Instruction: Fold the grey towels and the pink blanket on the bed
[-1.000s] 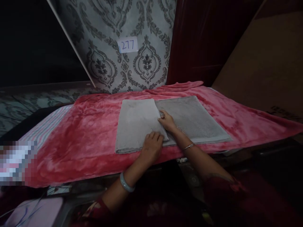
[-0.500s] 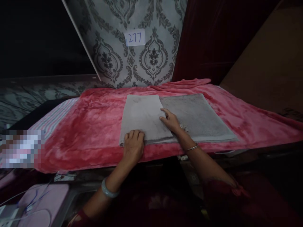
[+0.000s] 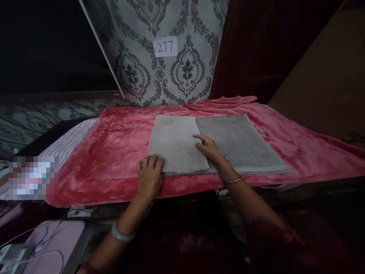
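A grey towel (image 3: pixel 242 140) lies flat on a red plush blanket (image 3: pixel 114 163), with its left part folded over as a lighter grey flap (image 3: pixel 176 142). My left hand (image 3: pixel 149 177) rests on the near left corner of the folded flap, fingers curled over its edge. My right hand (image 3: pixel 208 146) lies flat on the flap's right edge, fingers pointing left and pressing it down. A pale bangle is on my left wrist, a thin bracelet on my right.
A patterned grey panel (image 3: pixel 148 64) with a paper label reading 277 (image 3: pixel 164 47) leans behind the blanket. A striped cloth (image 3: pixel 68 140) shows under the blanket at left. A brown board (image 3: pixel 322 76) stands at right. A pink item with cables (image 3: pixel 42 243) lies lower left.
My left hand has slid leftward along the near edge of the folded flap to its left corner. My right hand has flattened on the flap's right edge. The view has shifted slightly.
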Demonstrator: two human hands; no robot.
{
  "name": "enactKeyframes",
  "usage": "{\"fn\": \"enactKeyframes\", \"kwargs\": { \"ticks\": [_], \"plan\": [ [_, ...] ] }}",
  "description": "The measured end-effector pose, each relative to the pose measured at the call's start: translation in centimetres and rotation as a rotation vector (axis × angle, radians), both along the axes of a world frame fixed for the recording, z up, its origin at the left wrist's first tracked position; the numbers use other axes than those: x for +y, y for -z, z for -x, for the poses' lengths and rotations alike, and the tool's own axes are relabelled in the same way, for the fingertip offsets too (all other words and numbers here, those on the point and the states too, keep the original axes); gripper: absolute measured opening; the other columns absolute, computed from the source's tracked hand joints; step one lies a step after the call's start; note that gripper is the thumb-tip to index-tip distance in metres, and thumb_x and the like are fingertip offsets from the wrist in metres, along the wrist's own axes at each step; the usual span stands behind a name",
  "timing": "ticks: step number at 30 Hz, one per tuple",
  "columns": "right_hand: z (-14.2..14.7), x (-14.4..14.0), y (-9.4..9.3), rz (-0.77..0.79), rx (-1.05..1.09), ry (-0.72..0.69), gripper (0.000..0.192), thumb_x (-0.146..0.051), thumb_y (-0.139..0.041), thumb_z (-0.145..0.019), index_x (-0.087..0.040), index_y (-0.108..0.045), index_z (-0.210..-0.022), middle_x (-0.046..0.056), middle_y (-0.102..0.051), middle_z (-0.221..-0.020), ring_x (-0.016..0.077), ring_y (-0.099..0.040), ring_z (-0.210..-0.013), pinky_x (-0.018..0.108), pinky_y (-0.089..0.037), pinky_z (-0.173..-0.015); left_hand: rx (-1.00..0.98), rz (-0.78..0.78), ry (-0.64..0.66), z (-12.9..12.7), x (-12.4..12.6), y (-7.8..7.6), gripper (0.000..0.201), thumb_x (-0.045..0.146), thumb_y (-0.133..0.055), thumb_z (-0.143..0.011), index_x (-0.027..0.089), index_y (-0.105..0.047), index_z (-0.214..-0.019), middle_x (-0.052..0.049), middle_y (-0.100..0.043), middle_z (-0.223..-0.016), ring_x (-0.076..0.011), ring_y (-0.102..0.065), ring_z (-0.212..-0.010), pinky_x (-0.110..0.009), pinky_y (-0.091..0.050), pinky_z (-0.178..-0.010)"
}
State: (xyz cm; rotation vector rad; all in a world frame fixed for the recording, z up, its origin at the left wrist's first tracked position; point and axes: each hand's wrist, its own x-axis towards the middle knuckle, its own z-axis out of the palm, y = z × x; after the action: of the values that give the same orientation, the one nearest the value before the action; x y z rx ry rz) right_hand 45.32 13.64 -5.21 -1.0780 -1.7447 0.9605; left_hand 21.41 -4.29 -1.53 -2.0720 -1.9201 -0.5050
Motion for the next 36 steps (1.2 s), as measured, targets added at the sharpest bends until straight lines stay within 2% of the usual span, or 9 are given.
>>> {"fn": "enactKeyframes", "kwargs": {
  "ticks": [4, 7, 10, 14, 16, 19, 23, 28, 36],
  "plan": [
    [0.0, -0.1, -0.1, -0.045, -0.063, 0.037, 0.052, -0.033, -0.058, -0.074, -0.017, -0.07, -0.123, -0.003, -0.058, -0.072, 0.0148, -0.046, -0.063, 0.026, -0.039, -0.062, -0.041, 0.026, -0.066, 2.2, -0.1, 0.3, 0.059, 0.005, -0.056, -0.073, 0.016, -0.061, -0.131, -0.018, -0.057, -0.136, -0.0357, -0.053, -0.12, -0.049, -0.047, -0.096],
    [0.0, -0.2, 0.0, -0.069, -0.103, 0.062, 0.049, -0.035, -0.059, -0.076, -0.019, -0.072, -0.12, -0.004, -0.052, -0.065, 0.0148, -0.044, -0.06, 0.026, -0.036, -0.059, -0.136, 0.019, -0.092, 3.6, 0.0, 1.0, 0.064, 0.005, -0.054, -0.072, 0.016, -0.059, -0.135, -0.016, -0.062, -0.125, -0.0324, -0.059, -0.11, -0.045, -0.051, -0.093],
    [0.2, 0.0, 0.3, -0.055, -0.095, 0.087, 0.048, -0.037, -0.06, -0.077, -0.02, -0.07, -0.121, -0.005, -0.051, -0.063, 0.0149, -0.045, -0.059, 0.026, -0.037, -0.059, -0.257, 0.018, -0.067, 4.4, 0.1, 1.8, 0.066, 0.006, -0.052, -0.072, 0.019, -0.057, -0.137, -0.011, -0.067, -0.11, -0.0287, -0.064, -0.103, -0.041, -0.054, -0.091],
    [0.7, 1.3, 0.0, -0.008, -0.112, 0.151, 0.057, -0.034, -0.064, -0.075, -0.021, -0.064, -0.131, -0.005, -0.055, -0.066, 0.0172, -0.051, -0.063, 0.029, -0.044, -0.066, -0.323, -0.014, -0.029, 5.0, 0.1, 2.8, 0.066, 0.008, -0.051, -0.073, 0.02, -0.058, -0.137, -0.01, -0.069, -0.109, -0.0284, -0.066, -0.103, -0.041, -0.055, -0.091],
    [1.1, 2.5, -0.6, -0.004, -0.142, 0.187, 0.059, -0.03, -0.068, -0.073, -0.021, -0.064, -0.132, -0.003, -0.06, -0.071, 0.0197, -0.056, -0.069, 0.032, -0.047, -0.075, -0.342, -0.048, 0.0, 5.2, 0.1, 3.3, 0.066, 0.009, -0.051, -0.073, 0.021, -0.058, -0.137, -0.009, -0.069, -0.111, -0.0282, -0.066, -0.104, -0.042, -0.056, -0.091],
    [2.0, 4.3, -1.7, -0.01, -0.144, 0.226, 0.057, -0.024, -0.072, -0.071, -0.021, -0.067, -0.128, 0.004, -0.069, -0.088, 0.0255, -0.063, -0.087, 0.037, -0.048, -0.089, -0.354, -0.113, 0.04, 5.6, 0.1, 3.9, 0.064, 0.013, -0.051, -0.076, 0.02, -0.056, -0.138, -0.01, -0.07, -0.114, -0.0282, -0.067, -0.105, -0.042, -0.056, -0.092],
    [3.4, 5.6, -2.2, -0.006, -0.126, 0.261, 0.049, -0.02, -0.074, -0.071, -0.025, -0.071, -0.12, 0.007, -0.073, -0.101, 0.0283, -0.065, -0.104, 0.038, -0.046, -0.101, -0.342, -0.161, 0.062, 5.8, 0.2, 4.4, 0.064, 0.016, -0.05, -0.079, 0.017, -0.052, -0.144, -0.012, -0.07, -0.117, -0.0292, -0.067, -0.106, -0.044, -0.056, -0.091],
    [3.6, 5.4, -1.5, -0.033, -0.092, 0.296, 0.041, -0.018, -0.065, -0.078, -0.025, -0.072, -0.118, 0.007, -0.073, -0.114, 0.0265, -0.065, -0.111, 0.042, -0.044, -0.108, -0.338, -0.118, 0.057, 5.9, 0.1, 4.3, 0.068, 0.012, -0.05, -0.076, 0.019, -0.054, -0.143, -0.011, -0.071, -0.112, -0.0281, -0.068, -0.101, -0.042, -0.057, -0.087],
    [3.2, 5.6, -0.5, -0.068, -0.069, 0.329, 0.043, -0.019, -0.062, -0.077, -0.024, -0.072, -0.119, 0.005, -0.073, -0.119, 0.0243, -0.065, -0.113, 0.041, -0.046, -0.107, -0.414, -0.077, 0.075, 6.2, -0.2, 4.5, 0.062, 0.016, -0.049, -0.079, 0.021, -0.061, -0.139, -0.007, -0.067, -0.094, -0.0247, -0.065, -0.087, -0.039, -0.056, -0.078]
  ]
}}
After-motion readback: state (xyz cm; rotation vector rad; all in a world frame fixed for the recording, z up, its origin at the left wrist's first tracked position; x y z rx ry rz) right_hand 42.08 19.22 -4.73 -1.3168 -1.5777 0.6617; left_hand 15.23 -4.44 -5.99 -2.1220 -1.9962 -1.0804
